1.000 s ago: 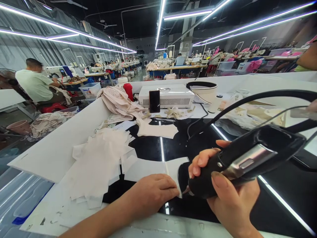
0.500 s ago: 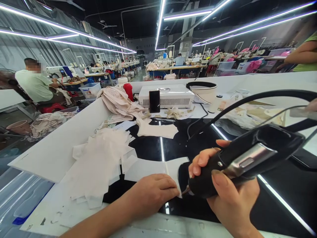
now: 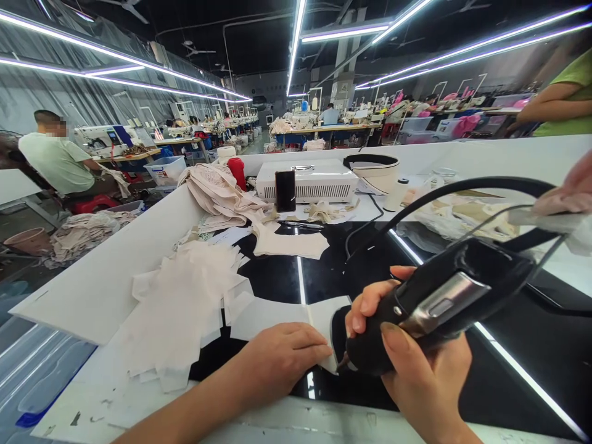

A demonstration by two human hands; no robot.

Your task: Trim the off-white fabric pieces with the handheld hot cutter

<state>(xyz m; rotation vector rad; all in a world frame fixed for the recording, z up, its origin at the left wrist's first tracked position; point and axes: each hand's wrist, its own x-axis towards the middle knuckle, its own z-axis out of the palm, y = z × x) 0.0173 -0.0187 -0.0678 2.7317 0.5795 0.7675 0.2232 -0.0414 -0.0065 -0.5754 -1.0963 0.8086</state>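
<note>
At the left, a pile [image 3: 171, 314] of pale pieces is lying beside the cloth [image 3: 277, 311], and where one ends and the other begins is being blurred by similar whites. The cloth is being spread on the dark counter [image 3: 272, 277], its long axis running sideways, its right edge curving down to a narrow near corner. Close to that corner, the cloth is being covered by the left hand [image 3: 289, 357], the nearer of the two. Its fingers are being held together, pointing right and laid from above; whether anything is being pinched beneath them cannot be told.

Just right of the fingertips and the corner, the tip [image 3: 344, 362] of the black tool [image 3: 435, 308] is being aimed down and left. Whether the edge is being touched by it cannot be made out, the end being so small and dark. The tool is being clamped by the right hand [image 3: 430, 370], thumb on the near side, fingers wrapped over the far side; parts of these are being hidden by the body. Farther right, a cable [image 3: 490, 183] is arching behind, and a pale blurred shape [image 3: 573, 197] is being cut off by the frame.
</note>
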